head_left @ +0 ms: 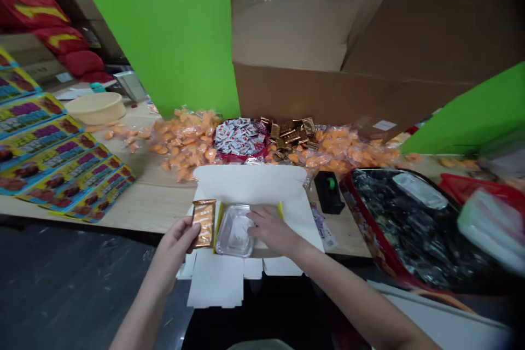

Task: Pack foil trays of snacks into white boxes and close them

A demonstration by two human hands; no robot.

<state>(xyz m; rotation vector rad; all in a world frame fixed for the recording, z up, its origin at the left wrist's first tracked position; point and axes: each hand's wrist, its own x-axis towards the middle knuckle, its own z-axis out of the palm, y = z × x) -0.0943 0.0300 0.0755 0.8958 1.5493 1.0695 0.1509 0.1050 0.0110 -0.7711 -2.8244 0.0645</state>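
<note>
While the left hand (180,236) pinches a packet (206,223), the right (269,229), grip unclear, curls over a tray (234,233).

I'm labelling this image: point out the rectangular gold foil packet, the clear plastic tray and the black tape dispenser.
Rectangular gold foil packet (206,221), head view: middle of its visible face.
Clear plastic tray (233,231), head view: its central panel.
Black tape dispenser (328,199), head view: its body.

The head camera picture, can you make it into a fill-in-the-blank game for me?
The left hand holds a shiny wrapped packet coloured ____.
The clear plastic tray, by the right hand, sits to the packet's ____.
The tape dispenser is coloured ____.
The tall panel at back left is ____.

Missing words: gold; right; black; green.
</note>
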